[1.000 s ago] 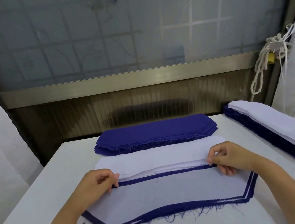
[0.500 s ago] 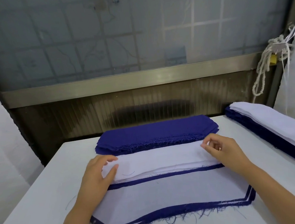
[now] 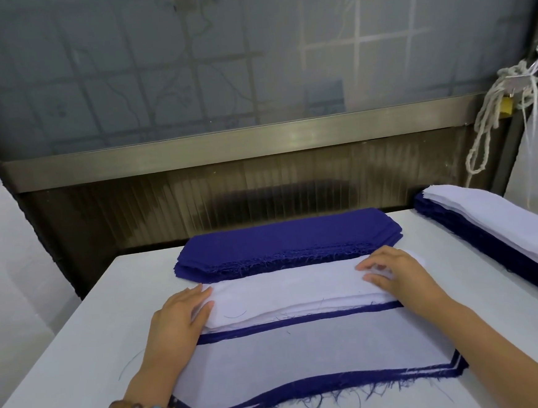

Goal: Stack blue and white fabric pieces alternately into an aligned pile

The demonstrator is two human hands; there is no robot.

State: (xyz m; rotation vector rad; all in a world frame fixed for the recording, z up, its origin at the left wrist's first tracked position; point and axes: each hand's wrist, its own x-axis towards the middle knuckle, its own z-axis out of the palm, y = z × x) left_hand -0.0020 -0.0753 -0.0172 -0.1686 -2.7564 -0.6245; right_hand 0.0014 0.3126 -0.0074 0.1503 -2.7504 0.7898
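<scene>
On the white table lies the alternating pile (image 3: pixel 322 360), a white piece on top with blue edges showing around it. Behind it sits a stack of white pieces (image 3: pixel 284 292), and behind that a stack of blue pieces (image 3: pixel 283 241). My left hand (image 3: pixel 177 320) rests flat, fingers straight, on the left end of the white stack. My right hand (image 3: pixel 395 274) lies on the right end of that stack with fingers spread and lightly bent, touching the top white piece.
A long finished pile of blue and white pieces (image 3: pixel 501 230) runs along the table's right side. A window frame and dark panel stand behind the table (image 3: pixel 64 364). A knotted white rope (image 3: pixel 492 115) hangs at the upper right.
Both hands let go of the front edge of the white stack and moved back onto its top, flattening out. The view shifted slightly.
</scene>
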